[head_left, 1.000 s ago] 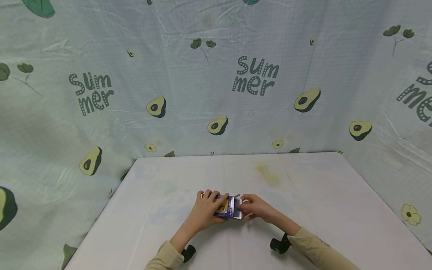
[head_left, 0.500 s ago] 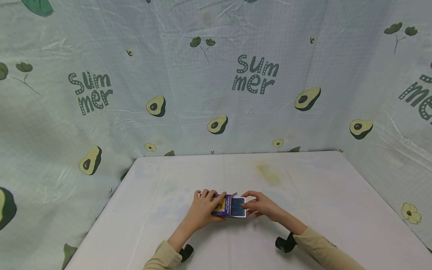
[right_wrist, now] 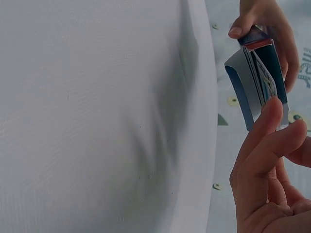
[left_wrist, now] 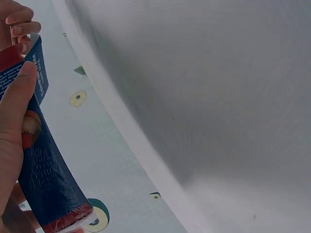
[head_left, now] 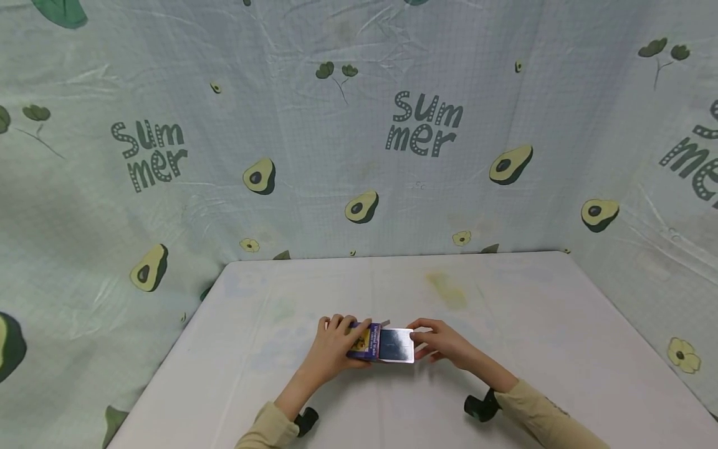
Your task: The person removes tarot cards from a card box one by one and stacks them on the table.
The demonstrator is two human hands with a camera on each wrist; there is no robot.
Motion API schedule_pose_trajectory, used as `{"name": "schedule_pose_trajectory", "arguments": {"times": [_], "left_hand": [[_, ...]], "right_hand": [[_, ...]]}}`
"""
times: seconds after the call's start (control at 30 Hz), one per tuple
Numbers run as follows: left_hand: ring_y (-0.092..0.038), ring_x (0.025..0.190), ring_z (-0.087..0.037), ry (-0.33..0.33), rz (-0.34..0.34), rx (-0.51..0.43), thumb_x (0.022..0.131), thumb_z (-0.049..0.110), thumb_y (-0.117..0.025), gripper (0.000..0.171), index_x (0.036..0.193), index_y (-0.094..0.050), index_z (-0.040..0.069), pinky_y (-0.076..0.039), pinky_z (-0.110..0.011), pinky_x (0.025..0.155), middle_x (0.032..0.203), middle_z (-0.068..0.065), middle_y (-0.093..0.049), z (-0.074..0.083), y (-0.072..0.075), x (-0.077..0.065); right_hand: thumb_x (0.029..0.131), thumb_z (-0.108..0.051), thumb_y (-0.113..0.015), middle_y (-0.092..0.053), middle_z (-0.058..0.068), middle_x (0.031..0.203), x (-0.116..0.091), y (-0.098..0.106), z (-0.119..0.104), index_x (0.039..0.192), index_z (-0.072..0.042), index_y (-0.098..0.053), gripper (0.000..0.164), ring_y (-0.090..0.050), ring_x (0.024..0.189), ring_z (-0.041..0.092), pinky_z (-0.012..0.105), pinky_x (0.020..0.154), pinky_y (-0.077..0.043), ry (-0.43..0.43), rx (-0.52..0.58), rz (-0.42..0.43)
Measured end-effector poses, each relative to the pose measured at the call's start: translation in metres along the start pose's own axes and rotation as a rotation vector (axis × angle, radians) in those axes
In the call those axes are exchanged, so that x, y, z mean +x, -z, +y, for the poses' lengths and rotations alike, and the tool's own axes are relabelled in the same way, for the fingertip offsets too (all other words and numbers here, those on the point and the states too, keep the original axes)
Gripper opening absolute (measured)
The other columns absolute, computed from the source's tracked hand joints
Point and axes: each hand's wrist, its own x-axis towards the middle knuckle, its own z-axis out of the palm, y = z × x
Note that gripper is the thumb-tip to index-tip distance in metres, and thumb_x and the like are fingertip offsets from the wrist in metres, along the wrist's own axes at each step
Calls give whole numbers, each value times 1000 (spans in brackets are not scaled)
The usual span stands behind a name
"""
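My left hand (head_left: pixel 331 349) grips a purple-blue card box (head_left: pixel 365 350) with a yellow picture, held up over the table's middle. In the left wrist view, the thumb lies along the dark blue box (left_wrist: pixel 53 179), which has red ends. A stack of cards (head_left: pixel 396 346) with a dark, glossy back sticks well out of the box's right end. My right hand (head_left: pixel 443 346) pinches the outer edge of those cards. In the right wrist view, its fingertips are at the cards (right_wrist: pixel 265 80), beside the box's open flap (right_wrist: pixel 239 85).
A white-covered table (head_left: pixel 291 287) lies under both hands, with a yellowish stain (head_left: pixel 447 291) toward the back. Behind and at the sides hangs a pale cloth (head_left: pixel 308 137) printed with avocados and lettering. A dark wrist camera (head_left: pixel 481 406) sits under the right forearm.
The right hand has moved right, drawing the cards farther out of the box, from a short end to a long stretch. The left hand with the box has shifted slightly left.
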Motion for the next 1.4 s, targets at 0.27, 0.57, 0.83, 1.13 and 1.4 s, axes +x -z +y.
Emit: {"name": "schedule_pose_trajectory", "arguments": {"times": [0.27, 0.57, 0.83, 1.13, 1.4], "left_hand": [[-47, 93, -19, 29, -22, -18, 60, 59, -71, 78, 127, -49, 24, -35, -41, 79, 105, -1, -53, -4, -2, -3], [-48, 90, -21, 53, -23, 5, 58, 59, -72, 77, 123, -52, 22, -35, -41, 77, 102, -2, -54, -10, -2, -11], [-48, 91, -20, 84, -56, 7, 59, 58, -72, 77, 125, -52, 23, -35, -42, 78, 102, -1, -54, -17, 1, -17], [-48, 88, -19, 78, -43, 29, 57, 58, -72, 77, 122, -53, 22, -35, -42, 76, 100, -1, -54, -22, 2, -25], [-49, 89, -20, 82, -50, 11, 58, 57, -72, 76, 123, -53, 21, -36, -42, 77, 101, -1, -54, -22, 3, -26]], "right_hand": [[87, -33, -56, -64, 3, 87, -6, 10, 4, 115, -4, -53, 40, -66, 68, 13, 24, 53, -43, -5, 4, 14], [87, -33, -56, -63, 0, 88, -14, 16, 9, 115, -4, -53, 40, -66, 68, 12, 24, 54, -42, -35, 34, 43], [89, -34, -52, -63, 2, 88, -16, 22, 12, 119, -2, -50, 43, -65, 67, 10, 21, 52, -42, -57, 65, 74], [90, -37, -50, -62, -1, 83, -16, 26, 17, 120, -3, -48, 45, -65, 66, 9, 19, 52, -44, -96, 111, 110], [92, -33, -47, -64, -4, 84, -18, 34, 21, 123, 1, -44, 46, -67, 73, 8, 19, 54, -46, -71, 140, 75]]}}
